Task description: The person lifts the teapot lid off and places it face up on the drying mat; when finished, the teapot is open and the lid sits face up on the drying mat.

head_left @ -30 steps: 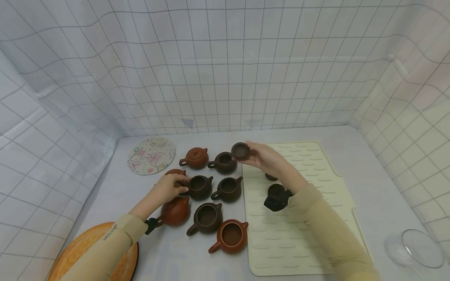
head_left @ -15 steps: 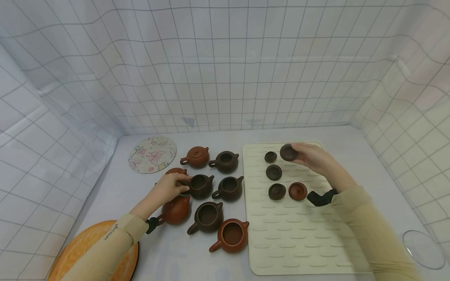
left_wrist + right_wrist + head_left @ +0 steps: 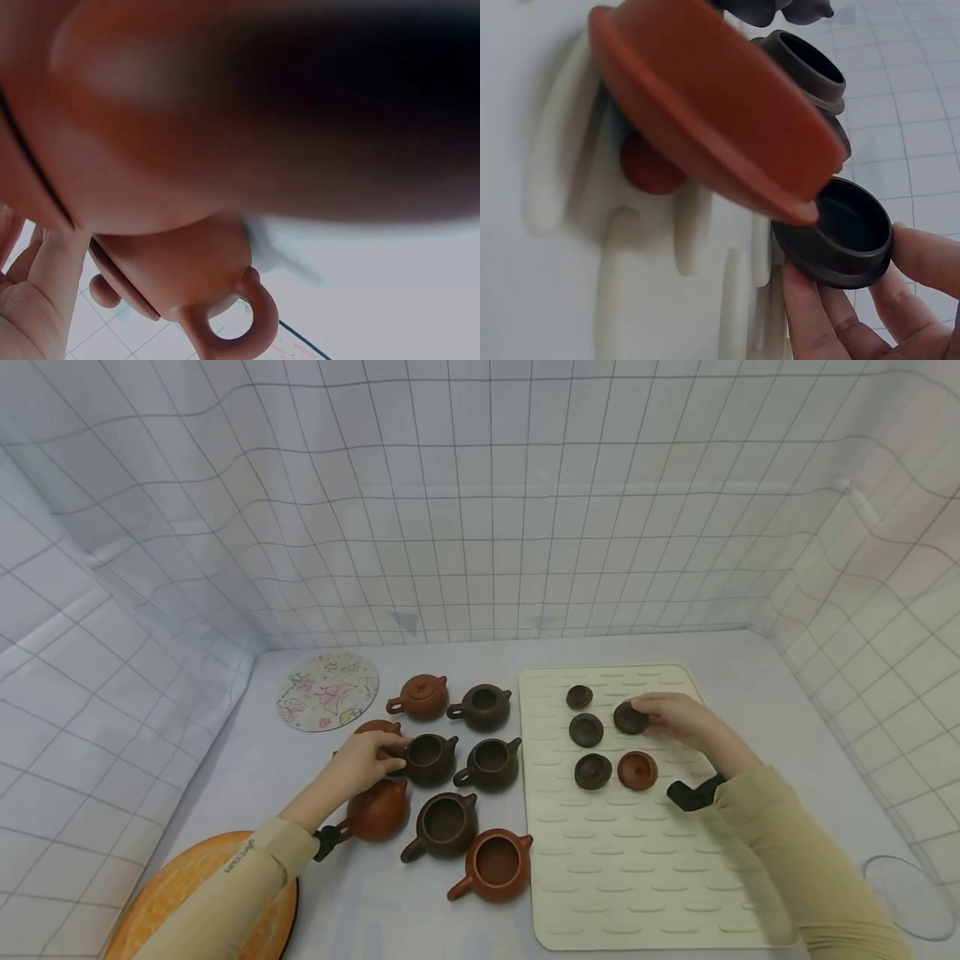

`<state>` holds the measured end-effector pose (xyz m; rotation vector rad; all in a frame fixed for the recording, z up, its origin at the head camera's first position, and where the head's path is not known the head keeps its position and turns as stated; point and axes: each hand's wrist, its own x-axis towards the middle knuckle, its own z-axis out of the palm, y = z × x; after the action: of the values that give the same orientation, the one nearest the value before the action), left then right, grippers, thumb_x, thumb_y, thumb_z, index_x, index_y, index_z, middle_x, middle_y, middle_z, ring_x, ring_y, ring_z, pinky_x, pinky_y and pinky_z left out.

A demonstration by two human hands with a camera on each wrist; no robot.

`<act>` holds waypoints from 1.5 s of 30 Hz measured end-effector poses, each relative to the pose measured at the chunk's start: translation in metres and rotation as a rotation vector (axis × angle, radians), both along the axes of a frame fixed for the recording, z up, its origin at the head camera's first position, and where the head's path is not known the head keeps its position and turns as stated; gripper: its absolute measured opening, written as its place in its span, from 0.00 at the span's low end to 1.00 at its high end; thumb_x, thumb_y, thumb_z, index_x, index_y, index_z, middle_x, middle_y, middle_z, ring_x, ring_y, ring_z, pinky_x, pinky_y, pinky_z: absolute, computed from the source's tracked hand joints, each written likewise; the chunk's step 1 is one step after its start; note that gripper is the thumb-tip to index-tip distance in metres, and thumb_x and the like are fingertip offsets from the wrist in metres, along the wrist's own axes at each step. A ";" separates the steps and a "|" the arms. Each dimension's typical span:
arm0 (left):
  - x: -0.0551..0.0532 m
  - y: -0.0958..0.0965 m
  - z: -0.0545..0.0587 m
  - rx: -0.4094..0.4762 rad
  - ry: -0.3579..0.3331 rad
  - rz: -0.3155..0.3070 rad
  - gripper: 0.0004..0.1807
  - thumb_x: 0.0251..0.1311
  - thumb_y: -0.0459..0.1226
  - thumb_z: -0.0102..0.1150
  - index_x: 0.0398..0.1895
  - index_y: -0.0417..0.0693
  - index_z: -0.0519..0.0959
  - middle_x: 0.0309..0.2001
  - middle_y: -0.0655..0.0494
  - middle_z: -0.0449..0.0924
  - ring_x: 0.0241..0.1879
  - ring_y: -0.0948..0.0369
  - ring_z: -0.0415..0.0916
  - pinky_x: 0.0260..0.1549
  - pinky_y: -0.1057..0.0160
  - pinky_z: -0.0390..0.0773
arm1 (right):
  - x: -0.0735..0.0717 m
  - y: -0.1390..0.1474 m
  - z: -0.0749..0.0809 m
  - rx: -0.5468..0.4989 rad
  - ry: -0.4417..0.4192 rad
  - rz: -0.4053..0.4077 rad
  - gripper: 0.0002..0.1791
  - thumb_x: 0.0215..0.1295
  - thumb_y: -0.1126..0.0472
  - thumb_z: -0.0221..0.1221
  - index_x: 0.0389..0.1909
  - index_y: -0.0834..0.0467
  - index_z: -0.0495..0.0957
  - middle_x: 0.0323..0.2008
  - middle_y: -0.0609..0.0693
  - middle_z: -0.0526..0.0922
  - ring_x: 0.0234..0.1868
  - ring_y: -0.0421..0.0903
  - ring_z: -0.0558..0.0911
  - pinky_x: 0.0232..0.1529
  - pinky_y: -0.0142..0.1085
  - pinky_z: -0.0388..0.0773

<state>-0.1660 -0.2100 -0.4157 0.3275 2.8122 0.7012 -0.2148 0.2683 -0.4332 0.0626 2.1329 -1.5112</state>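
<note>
On the ribbed cream mat (image 3: 622, 860), my right hand (image 3: 678, 722) pinches a dark brown teapot lid (image 3: 628, 720) between thumb and fingers. Seen from the right wrist, this lid (image 3: 836, 259) lies with its hollow side up, close over the mat. A reddish lid (image 3: 637, 770), hollow side up, sits just in front of it, and several more dark lids (image 3: 586, 730) lie to its left. My left hand (image 3: 362, 770) holds the handle side of a lidless dark teapot (image 3: 442, 766); its fingers hide the handle. A reddish lidded teapot (image 3: 378, 814) stands right below that hand.
Around the left hand stand several other teapots, among them a lidless dark one (image 3: 502, 775) and a lidless reddish one (image 3: 517, 881). A floral round mat (image 3: 328, 692) lies at the back left, an orange disc (image 3: 176, 885) at the front left, a clear glass (image 3: 907, 897) at the right.
My right hand has carried the dark lid from above the teapots rightward, then down to the mat behind the reddish lid. The left hand has stayed at the dark teapot.
</note>
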 end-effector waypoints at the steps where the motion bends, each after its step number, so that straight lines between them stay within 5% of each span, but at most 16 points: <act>1: 0.000 0.000 0.000 0.000 -0.002 0.001 0.20 0.61 0.34 0.65 0.58 0.42 0.80 0.56 0.41 0.80 0.42 0.55 0.81 0.40 0.56 0.82 | 0.001 -0.001 0.000 0.012 0.005 0.001 0.33 0.78 0.52 0.47 0.72 0.72 0.55 0.72 0.70 0.57 0.71 0.63 0.65 0.70 0.46 0.67; 11: 0.001 0.001 0.001 0.011 -0.007 0.009 0.20 0.61 0.34 0.65 0.58 0.42 0.80 0.58 0.40 0.79 0.42 0.54 0.82 0.41 0.55 0.82 | 0.002 -0.002 -0.002 0.295 0.127 -0.015 0.29 0.78 0.51 0.46 0.67 0.69 0.67 0.69 0.70 0.65 0.67 0.63 0.71 0.66 0.49 0.71; 18: -0.001 0.001 0.001 0.002 -0.001 0.003 0.20 0.60 0.33 0.66 0.57 0.43 0.81 0.57 0.40 0.79 0.41 0.54 0.81 0.39 0.56 0.82 | 0.001 -0.002 -0.004 0.296 0.121 -0.026 0.28 0.78 0.52 0.46 0.65 0.71 0.68 0.66 0.71 0.69 0.63 0.61 0.75 0.63 0.46 0.75; 25: -0.002 0.001 0.002 -0.005 -0.008 -0.006 0.21 0.61 0.33 0.65 0.58 0.43 0.80 0.59 0.39 0.78 0.42 0.55 0.82 0.39 0.57 0.82 | 0.000 -0.005 0.000 0.389 0.134 -0.004 0.31 0.77 0.47 0.43 0.67 0.67 0.68 0.69 0.69 0.64 0.68 0.66 0.67 0.68 0.56 0.66; 31: 0.002 0.000 0.002 -0.007 0.022 -0.042 0.21 0.62 0.33 0.65 0.59 0.41 0.79 0.57 0.40 0.79 0.42 0.54 0.82 0.41 0.55 0.83 | 0.001 -0.009 0.006 0.420 0.148 0.015 0.32 0.77 0.46 0.42 0.69 0.68 0.65 0.68 0.70 0.66 0.66 0.67 0.70 0.66 0.58 0.67; 38: 0.020 -0.010 0.013 0.052 0.120 -0.087 0.22 0.63 0.34 0.63 0.61 0.38 0.77 0.54 0.40 0.79 0.48 0.48 0.82 0.47 0.50 0.82 | 0.010 -0.022 0.028 0.449 0.257 0.030 0.33 0.78 0.45 0.42 0.71 0.65 0.62 0.69 0.71 0.63 0.68 0.69 0.65 0.66 0.61 0.65; 45: 0.049 -0.026 0.019 0.105 0.194 -0.075 0.22 0.62 0.34 0.64 0.60 0.39 0.78 0.55 0.41 0.80 0.53 0.45 0.79 0.48 0.48 0.82 | 0.028 -0.065 0.041 0.394 0.435 0.053 0.27 0.77 0.49 0.47 0.68 0.60 0.69 0.67 0.65 0.69 0.69 0.66 0.66 0.67 0.61 0.63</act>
<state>-0.1171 -0.2359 -0.3964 0.5440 2.9308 0.8447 -0.1869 0.2028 -0.3925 -0.2004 2.7299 -1.1271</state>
